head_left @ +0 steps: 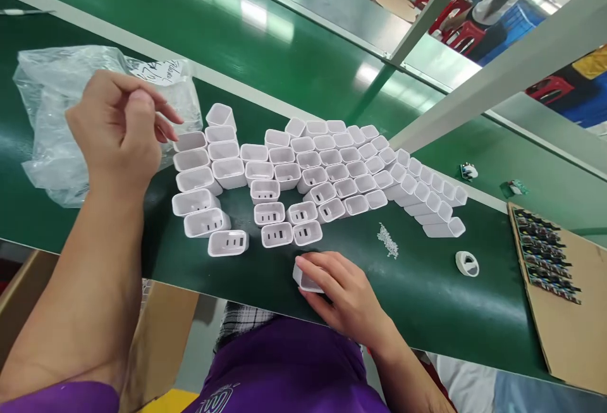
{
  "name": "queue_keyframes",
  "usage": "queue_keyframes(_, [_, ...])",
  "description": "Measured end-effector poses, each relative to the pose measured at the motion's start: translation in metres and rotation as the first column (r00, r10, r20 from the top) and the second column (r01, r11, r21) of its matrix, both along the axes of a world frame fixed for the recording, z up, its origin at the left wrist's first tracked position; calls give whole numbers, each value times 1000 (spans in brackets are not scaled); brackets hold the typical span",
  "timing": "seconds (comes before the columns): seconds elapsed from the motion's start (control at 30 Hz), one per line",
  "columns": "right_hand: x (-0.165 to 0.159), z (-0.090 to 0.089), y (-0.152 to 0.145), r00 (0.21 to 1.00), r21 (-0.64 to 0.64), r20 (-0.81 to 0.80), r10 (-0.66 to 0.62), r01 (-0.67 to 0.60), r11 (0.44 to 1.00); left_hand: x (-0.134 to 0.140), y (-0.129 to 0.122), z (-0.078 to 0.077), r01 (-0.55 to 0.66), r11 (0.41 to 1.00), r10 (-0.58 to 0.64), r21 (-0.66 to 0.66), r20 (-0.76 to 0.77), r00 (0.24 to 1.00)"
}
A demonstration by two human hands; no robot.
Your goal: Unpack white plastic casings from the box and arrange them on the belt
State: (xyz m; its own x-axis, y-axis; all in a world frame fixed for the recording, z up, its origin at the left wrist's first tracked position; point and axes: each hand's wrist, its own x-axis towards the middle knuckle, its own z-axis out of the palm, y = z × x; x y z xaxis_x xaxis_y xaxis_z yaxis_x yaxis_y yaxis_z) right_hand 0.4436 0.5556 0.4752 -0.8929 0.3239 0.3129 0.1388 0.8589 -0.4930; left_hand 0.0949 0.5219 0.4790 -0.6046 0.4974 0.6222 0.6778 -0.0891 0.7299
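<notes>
Plastic wrap point(52, 122) is seen crumpled at far left, with the left hand point(118, 128) raised beside it, fingers loosely curled and pinching nothing. White charger shells point(303, 172) are laid in rows at centre. One single shell point(306, 279) is clamped under the right hand point(344, 296) at the near table point(427, 299) edge. Sorting appears underway; careful alignment with the rows would be called for next.
</notes>
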Motion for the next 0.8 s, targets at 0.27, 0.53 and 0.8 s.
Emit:
queue_keyframes(0.27, [10, 7, -2, 968, -123, -209, -138, 114, 986, 1, 5, -1, -70, 997, 68, -37, -58, 996])
queue_keyframes(0.53, [15, 36, 19, 966, -59, -89, -244, 240, 969, 2, 7, -4, -77, 996, 74, -35, -82, 994])
queue_keyframes(0.8, [-65, 48, 118, 989, 194, 131, -76, 49, 980, 1, 3, -4, -74, 996, 69, -55, -81, 994])
